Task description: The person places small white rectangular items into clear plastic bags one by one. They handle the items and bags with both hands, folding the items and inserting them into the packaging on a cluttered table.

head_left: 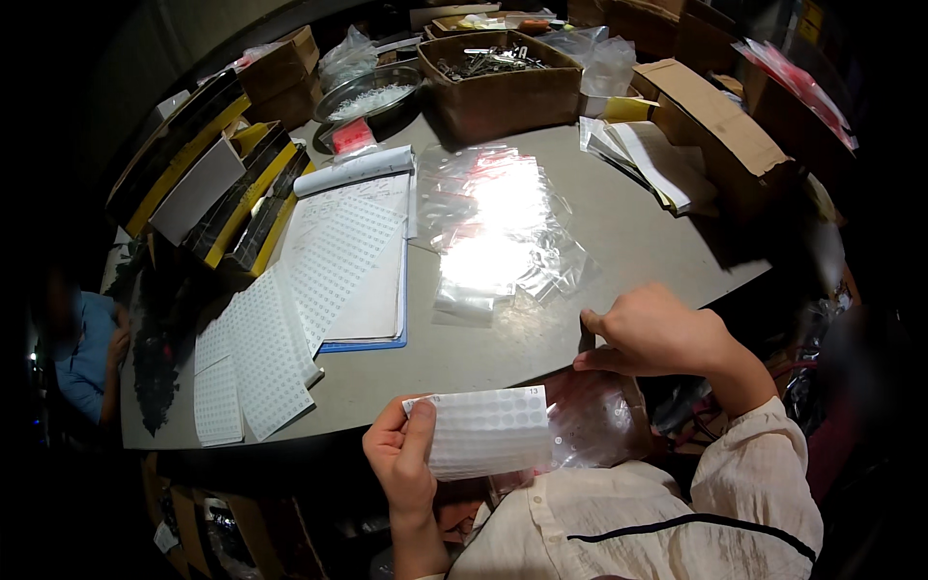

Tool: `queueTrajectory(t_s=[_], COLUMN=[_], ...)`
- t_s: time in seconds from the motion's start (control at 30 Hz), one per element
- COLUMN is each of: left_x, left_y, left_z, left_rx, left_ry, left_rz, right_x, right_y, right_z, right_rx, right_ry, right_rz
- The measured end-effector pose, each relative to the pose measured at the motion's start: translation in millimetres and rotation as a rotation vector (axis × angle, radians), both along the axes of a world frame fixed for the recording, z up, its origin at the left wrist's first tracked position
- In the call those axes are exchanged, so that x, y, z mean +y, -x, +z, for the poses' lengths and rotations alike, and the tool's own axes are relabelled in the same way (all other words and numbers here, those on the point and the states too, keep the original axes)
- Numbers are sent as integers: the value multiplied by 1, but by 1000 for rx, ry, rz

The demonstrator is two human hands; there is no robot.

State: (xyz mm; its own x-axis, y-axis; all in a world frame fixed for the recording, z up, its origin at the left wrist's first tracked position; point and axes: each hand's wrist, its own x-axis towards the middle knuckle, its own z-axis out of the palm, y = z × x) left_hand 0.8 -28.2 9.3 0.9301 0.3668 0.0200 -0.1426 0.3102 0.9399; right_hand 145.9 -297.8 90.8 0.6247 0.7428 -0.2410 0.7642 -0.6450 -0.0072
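Observation:
My left hand (401,454) holds a white sheet of small round stickers (493,435) by its left end, thumb on top. The sheet hangs over my lap, just off the table's near edge. My right hand (648,329) is at that edge, to the right of the sheet. Its thumb and a finger point left with a gap between them, the other fingers are curled, and I see nothing held there. Below it, beside the sheet, a clear plastic bag (599,425) lies in an open container on my lap; its contents are unclear.
Clear zip bags (503,232) lie piled under glare on the table (493,362). Left of them are a blue clipboard (372,343) and several sticker sheets (261,358). A box of metal parts (498,101) and a bowl (372,101) stand behind. Another person (87,353) is at far left.

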Motion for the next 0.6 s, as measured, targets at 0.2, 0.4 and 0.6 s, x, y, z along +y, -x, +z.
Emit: queueTrajectory(t_s=[0.2, 0.4, 0.6], left_x=[-10, -8, -9], left_y=[-3, -2, 0], left_z=[1, 3, 4], left_rx=[59, 64, 99], left_ry=[-23, -71, -76], left_rz=[-34, -120, -153], right_x=[-5, -1, -6], right_y=[-53, -109, -110], right_z=[-22, -46, -53], right_rx=[10, 7, -129], right_ry=[-592, -554, -485], right_rz=[-59, -102, -301])
